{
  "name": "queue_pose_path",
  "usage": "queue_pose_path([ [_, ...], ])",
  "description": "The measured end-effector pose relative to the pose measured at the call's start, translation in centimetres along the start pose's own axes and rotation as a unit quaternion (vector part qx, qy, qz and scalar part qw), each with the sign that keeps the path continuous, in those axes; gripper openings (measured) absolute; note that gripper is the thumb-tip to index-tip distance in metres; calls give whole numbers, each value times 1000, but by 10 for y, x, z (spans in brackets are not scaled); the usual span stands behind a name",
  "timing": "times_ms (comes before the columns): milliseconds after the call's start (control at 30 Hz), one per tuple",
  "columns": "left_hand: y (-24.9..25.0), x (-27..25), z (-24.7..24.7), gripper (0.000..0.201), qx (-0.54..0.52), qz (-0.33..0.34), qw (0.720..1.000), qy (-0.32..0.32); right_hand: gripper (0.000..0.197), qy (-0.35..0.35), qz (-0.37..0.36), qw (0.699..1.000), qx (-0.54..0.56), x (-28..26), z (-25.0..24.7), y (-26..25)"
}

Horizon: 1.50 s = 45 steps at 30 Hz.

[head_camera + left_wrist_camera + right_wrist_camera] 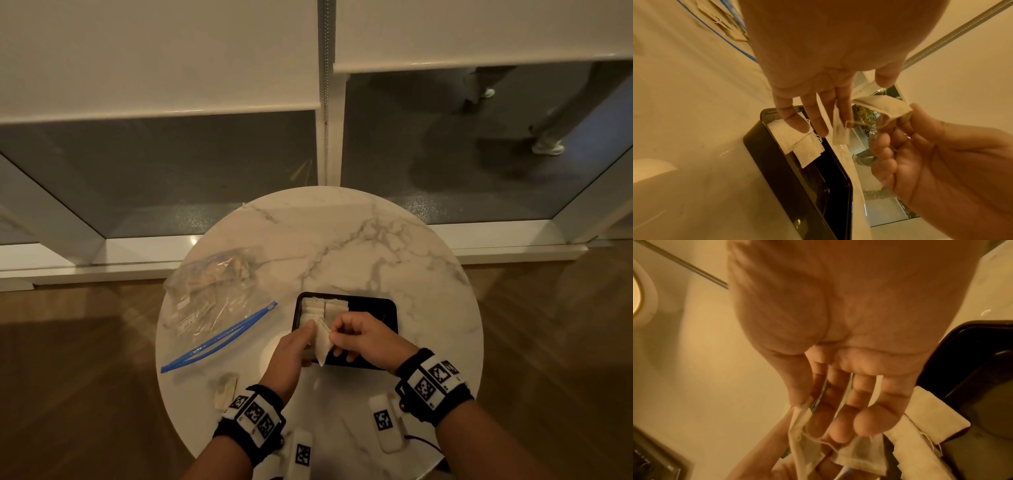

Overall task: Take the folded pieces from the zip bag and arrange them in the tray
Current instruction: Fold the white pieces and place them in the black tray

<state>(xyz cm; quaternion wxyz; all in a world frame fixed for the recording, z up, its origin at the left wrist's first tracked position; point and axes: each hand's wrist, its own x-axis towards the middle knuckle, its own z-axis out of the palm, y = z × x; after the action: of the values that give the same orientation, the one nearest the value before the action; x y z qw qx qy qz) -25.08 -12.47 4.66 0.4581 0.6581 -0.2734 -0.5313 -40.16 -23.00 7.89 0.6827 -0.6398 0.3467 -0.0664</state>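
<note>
A black tray sits mid-table with two white folded pieces side by side in its far left corner. Both hands meet over the tray's left near side. My right hand pinches one folded piece between thumb and forefinger. A thin string runs from it to a second piece, which sits between two straight fingers of my left hand. The right wrist view shows both pieces hanging under the fingers. The clear zip bag lies at the left with its blue zipper apart and more pieces inside.
One loose folded piece lies on the marble table near my left wrist. Two white tagged devices rest by the near edge. The round table ends close on every side; a window wall stands behind it.
</note>
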Motion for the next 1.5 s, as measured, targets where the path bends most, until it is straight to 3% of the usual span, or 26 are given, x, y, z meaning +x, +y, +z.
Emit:
queue_pose_path([
  [167,-1,-3,6,21,-29,56,997,35,7,80,25,992,93,-1,2,4],
  [267,-2,-2,12,19,-74,49,993,74,8,113,49,963,238,-2,6,8],
  [333,-1,0,15,19,-100,33,989,102,15,115,59,957,258,-2,9,11],
  [500,-1,1,19,18,-123,40,982,136,14,116,57,964,234,-1,13,18],
  [700,-11,0,15,14,-116,32,986,115,4,237,-38,969,61,2,9,18],
  [800,-10,-4,18,19,-75,43,992,91,6,244,-65,967,26,4,8,23],
  [933,-12,-3,18,14,-69,45,988,129,13,221,-25,963,155,5,10,22],
  [1033,-14,-1,16,12,-62,40,988,138,11,213,3,961,174,6,9,26],
  [1233,-19,4,16,8,-38,27,988,146,8,209,19,970,121,9,2,33],
  [1400,-37,16,1,28,42,2,957,288,5,257,56,964,38,27,-17,53],
  [1500,-50,26,-10,39,89,-53,947,305,6,280,105,954,-26,50,-28,74],
])
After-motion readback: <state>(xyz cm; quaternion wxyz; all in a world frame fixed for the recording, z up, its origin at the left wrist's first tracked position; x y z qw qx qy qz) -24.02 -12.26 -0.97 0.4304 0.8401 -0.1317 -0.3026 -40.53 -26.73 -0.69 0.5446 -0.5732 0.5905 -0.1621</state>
